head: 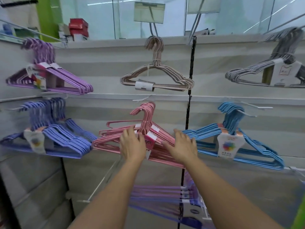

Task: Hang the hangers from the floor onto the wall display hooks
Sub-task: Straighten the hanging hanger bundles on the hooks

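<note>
Both-handed now: left hand (132, 145) and right hand (182, 146) laid with fingers spread and fairly straight on pink hanger bundle (140, 142), pressing, not clamped. Bundle hooks already over wall display hook (142, 110), mid-wall between purple-blue bundle (49, 138) and blue bundle (239, 138). Probably light, stiff, slick-coated wire; banded label holds pack. Best gripped at neck below hooks.

One head-worn camera, close up, faces the wall display (102, 66) straight on, level with the pink hangers (145, 141) at arm's reach, tilted slightly down.
</note>
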The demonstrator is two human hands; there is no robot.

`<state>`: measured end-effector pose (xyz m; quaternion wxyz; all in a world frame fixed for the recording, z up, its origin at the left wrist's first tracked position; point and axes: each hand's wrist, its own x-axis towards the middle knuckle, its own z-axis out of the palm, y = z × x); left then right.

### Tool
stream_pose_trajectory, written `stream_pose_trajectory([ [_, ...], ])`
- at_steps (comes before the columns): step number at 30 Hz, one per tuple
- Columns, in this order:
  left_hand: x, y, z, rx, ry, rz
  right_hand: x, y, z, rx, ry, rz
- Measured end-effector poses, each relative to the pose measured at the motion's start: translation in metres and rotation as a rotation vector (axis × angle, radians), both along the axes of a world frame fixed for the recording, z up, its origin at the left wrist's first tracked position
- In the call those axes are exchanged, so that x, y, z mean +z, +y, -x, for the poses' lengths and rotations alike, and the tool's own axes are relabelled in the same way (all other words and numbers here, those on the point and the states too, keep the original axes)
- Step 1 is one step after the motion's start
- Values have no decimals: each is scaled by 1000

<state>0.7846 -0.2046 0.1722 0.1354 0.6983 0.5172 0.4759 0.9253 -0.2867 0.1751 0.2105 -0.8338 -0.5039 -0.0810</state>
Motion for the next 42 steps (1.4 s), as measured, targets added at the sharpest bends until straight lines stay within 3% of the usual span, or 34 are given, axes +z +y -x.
stream_pose_trajectory([
  [7, -7, 45, -10, -116, 366, 144, 1, 36, -5, 76, 87, 84],
  [12, -4, 59, -12, -124, 370, 37, -6, 58, -2, 108, 77, 91],
  [18, 16, 93, -2, -114, 54, 74, 8, 80, 3, 115, 133, 56],
  [23, 30, 136, -3, -206, 217, 174, 23, 108, 3, 12, 309, -62],
  [29, 43, 174, -18, -329, 442, 165, 23, 137, -17, -101, 350, 15],
  [35, 32, 193, -43, -469, 662, 134, 14, 161, -48, -79, 403, 39],
  [42, 33, 196, -47, -500, 598, 177, 8, 183, -66, -5, 523, 85],
])
